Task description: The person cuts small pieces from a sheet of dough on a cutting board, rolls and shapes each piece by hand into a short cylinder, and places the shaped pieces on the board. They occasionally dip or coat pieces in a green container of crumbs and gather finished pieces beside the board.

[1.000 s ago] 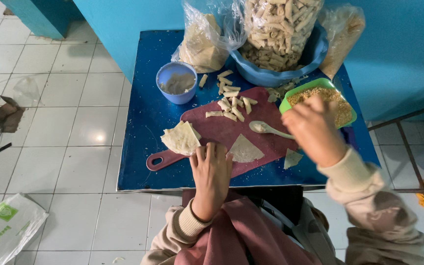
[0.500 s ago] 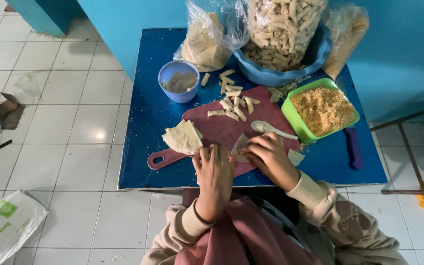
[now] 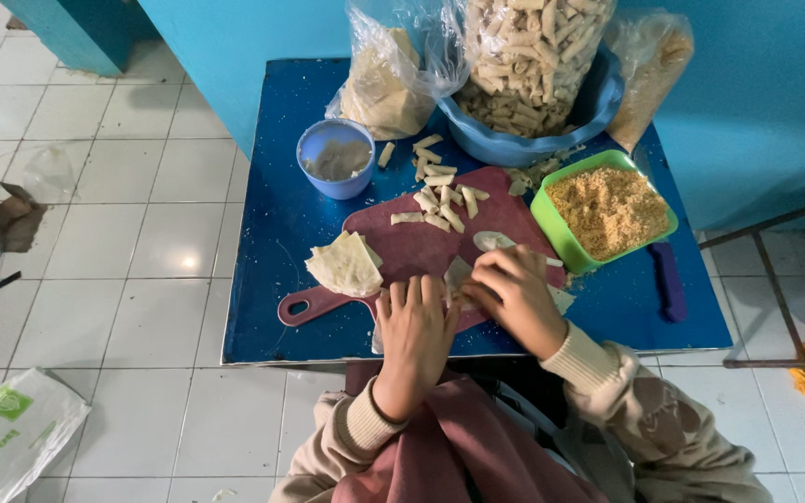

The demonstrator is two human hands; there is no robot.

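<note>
Fingers of the left hand (image 3: 414, 326) lie stretched and close together, flat on the near edge of the maroon cutting board (image 3: 421, 247), while the fingers of the right hand (image 3: 514, 298) curl down and pinch a pale wrapper sheet (image 3: 459, 276) that rests on the board between the two hands. Whether the left fingertips touch that sheet, I cannot tell.

From the head view, the board lies on a blue table (image 3: 281, 233). A stack of folded wrappers (image 3: 345, 264) sits on the board's left part, and small rolled pieces (image 3: 444, 200) are scattered across its far part. A white spoon (image 3: 496, 241) rests just beyond the right hand. To the right of the board stands a green square tub of crumbs (image 3: 607, 210); a blue-handled tool (image 3: 668, 279) lies beside it. A small blue bowl (image 3: 335, 156) with grey paste stands at the far left. At the back, a large blue basin (image 3: 533, 121) holds a clear plastic bag of rolls (image 3: 533, 47), flanked by two more clear bags (image 3: 388, 79) of crumbs. On the tiled floor at lower left lies a white plastic bag with a green square label (image 3: 2, 438).
</note>
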